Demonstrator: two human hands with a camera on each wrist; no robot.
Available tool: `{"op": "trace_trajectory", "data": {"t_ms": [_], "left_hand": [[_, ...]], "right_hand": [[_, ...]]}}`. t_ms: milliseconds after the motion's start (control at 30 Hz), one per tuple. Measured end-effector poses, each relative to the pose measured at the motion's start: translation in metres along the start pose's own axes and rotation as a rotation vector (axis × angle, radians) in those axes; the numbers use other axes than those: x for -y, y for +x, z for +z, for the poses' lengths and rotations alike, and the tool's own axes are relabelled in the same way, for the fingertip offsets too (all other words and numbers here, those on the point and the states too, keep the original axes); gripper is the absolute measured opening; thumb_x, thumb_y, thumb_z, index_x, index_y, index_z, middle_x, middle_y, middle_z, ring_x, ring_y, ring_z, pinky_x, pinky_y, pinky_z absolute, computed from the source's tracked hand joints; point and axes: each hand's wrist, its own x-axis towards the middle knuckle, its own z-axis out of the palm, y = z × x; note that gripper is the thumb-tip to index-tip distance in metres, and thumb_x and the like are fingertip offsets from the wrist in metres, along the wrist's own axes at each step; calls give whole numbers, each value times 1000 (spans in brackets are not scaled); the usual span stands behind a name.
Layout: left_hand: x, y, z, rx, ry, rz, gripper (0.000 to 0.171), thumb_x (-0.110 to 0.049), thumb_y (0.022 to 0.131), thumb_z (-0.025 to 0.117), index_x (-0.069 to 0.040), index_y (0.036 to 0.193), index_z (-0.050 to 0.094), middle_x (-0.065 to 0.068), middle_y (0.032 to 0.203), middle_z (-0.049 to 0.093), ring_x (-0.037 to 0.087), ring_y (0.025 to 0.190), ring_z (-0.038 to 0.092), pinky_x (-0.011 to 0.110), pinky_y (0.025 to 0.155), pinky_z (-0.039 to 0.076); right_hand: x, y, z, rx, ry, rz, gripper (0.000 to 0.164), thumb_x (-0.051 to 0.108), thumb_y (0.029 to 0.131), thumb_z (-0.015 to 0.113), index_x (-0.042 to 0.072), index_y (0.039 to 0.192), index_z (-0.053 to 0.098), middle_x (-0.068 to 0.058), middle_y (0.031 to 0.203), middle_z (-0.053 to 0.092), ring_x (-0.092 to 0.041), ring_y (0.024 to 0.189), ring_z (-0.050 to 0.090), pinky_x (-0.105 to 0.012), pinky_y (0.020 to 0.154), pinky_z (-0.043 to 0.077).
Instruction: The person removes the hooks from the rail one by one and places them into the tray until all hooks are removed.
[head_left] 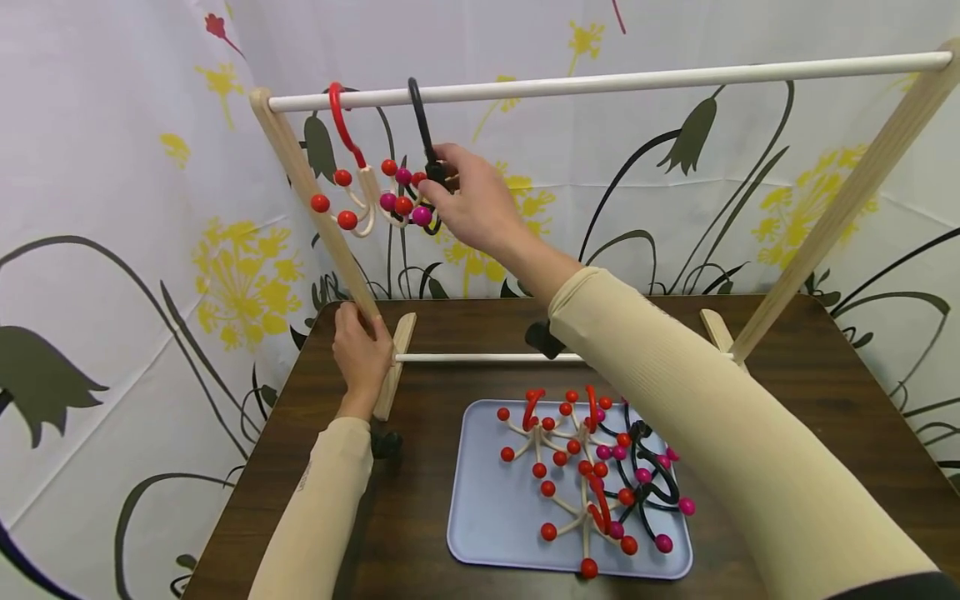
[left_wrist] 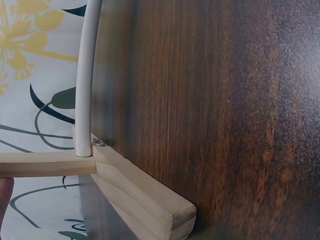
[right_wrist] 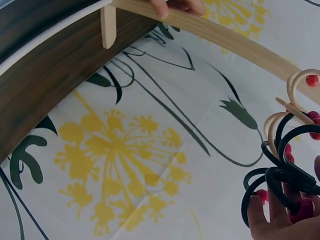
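Note:
My right hand (head_left: 476, 200) grips a black multi-armed hanger (head_left: 422, 121) with pink balls just below its hook, which loops over the white top rod (head_left: 600, 86). In the right wrist view the fingers (right_wrist: 257, 217) are among the black curved arms (right_wrist: 282, 187). To its left a red-hooked hanger (head_left: 345, 129) with cream arms and red balls hangs from the same rod. Low on the rack's left wooden post (head_left: 330, 225), my left hand (head_left: 362, 354) holds the wood; in the left wrist view only a fingertip (left_wrist: 4, 192) shows against it.
A pale blue tray (head_left: 480, 533) on the dark wooden table (head_left: 420, 500) holds several more hangers, red-hooked (head_left: 600, 500) and black (head_left: 641, 492). The rack's lower white bar (head_left: 480, 357) joins its wooden feet (head_left: 393, 375). A flowered curtain (head_left: 112, 208) hangs behind.

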Motion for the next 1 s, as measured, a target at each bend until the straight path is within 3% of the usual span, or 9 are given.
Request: {"op": "trace_trajectory", "data": {"t_ms": [300, 667, 1000], "left_hand": [[1, -1, 0, 21, 17, -32, 18, -11, 88, 63, -2, 98, 51, 16, 89, 49, 36, 73, 51, 55, 62, 41], [2, -1, 1, 29, 22, -31, 19, -13, 88, 62, -3, 99, 50, 16, 88, 49, 36, 73, 51, 55, 61, 40], [4, 1, -2, 34, 28, -58, 20, -15, 89, 61, -2, 101, 50, 16, 90, 49, 38, 74, 52, 56, 63, 41]], "right_hand": [[-1, 0, -14, -51, -79, 10, 32, 21, 98, 59, 13, 129, 62, -1, 112, 69, -10, 100, 63, -24, 81, 44], [1, -3, -40, -148, -15, -59, 27, 17, 97, 61, 11, 123, 65, -1, 105, 70, -8, 90, 64, -19, 79, 43], [-2, -21, -49, -121, -6, -88, 28, 15, 95, 62, 11, 123, 66, -1, 103, 71, -7, 88, 64, -22, 82, 43]]}}
